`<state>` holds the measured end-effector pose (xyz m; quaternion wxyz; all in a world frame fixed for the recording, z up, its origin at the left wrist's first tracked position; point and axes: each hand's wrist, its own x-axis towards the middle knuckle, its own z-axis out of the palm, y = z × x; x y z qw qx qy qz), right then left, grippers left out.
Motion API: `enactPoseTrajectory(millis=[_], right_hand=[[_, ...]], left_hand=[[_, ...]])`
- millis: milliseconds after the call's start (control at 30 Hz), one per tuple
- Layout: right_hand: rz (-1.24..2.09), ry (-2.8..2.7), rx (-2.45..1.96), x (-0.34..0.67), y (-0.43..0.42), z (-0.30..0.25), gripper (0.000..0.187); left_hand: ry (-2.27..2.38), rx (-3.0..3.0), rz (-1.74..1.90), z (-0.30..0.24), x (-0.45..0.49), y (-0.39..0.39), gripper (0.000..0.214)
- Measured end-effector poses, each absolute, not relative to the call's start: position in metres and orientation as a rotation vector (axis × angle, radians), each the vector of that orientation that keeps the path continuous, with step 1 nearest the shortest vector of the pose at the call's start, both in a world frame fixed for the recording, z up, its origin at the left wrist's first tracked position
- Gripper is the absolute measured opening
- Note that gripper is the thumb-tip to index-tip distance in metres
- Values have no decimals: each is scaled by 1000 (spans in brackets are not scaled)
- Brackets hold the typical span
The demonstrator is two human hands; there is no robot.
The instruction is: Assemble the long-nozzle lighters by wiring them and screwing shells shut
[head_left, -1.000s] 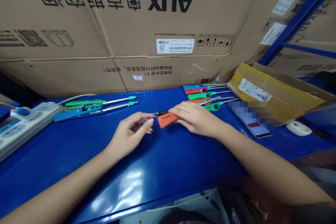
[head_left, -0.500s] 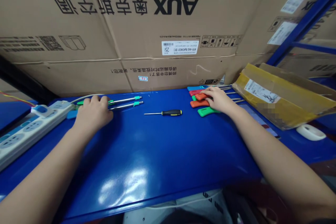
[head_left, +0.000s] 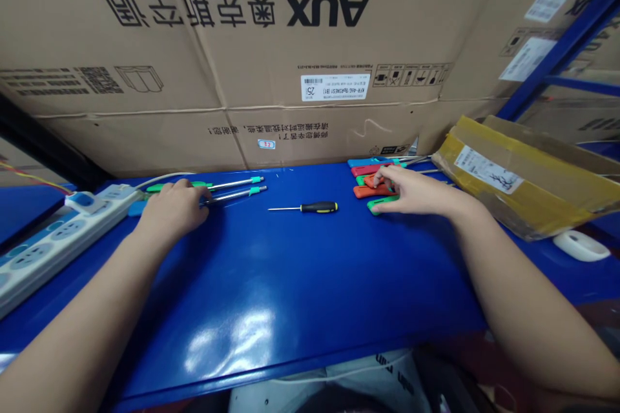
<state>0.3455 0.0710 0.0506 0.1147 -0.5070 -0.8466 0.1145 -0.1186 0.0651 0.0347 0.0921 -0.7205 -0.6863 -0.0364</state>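
My left hand (head_left: 175, 210) is closed over the blue-handled metal rod (head_left: 232, 195), which has a teal piece near its tip. Its fingers hide much of the grip, and the blue handle end (head_left: 137, 208) shows behind the wrist. Just beyond lies a similar rod with a green handle (head_left: 198, 185). Over on the right, my right hand (head_left: 416, 190) reaches across several coloured handles, thumb and fingers apart. Its fingertips touch an orange handle (head_left: 365, 191), while the thumb rests by a green handle (head_left: 375, 204). Red (head_left: 365, 170) and blue handles (head_left: 363, 162) lie behind.
A black-and-yellow screwdriver (head_left: 318, 207) lies mid-table on the blue surface (head_left: 290, 277). A power strip (head_left: 62, 239) runs along the left. On the right are an open, yellow-taped carton (head_left: 498, 174) and a white mouse (head_left: 580, 245). A large cardboard sheet (head_left: 271, 64) stands behind.
My right wrist and forearm have swung to the right, and the thumb has come down beside the near green handle, apart from the fingers. My left hand stays over the rods, shifted slightly.
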Motion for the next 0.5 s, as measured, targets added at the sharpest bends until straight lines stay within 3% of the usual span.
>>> enactPoseTrajectory(millis=[200,500], right_hand=[[404,-2474,-1733,356,77,48,43],[473,-2508,-1624,357,76,48,41]], left_hand=[[-2037,-2237,8,49,-116,61,23],[-2136,-2434,338,68,-112,50,12]])
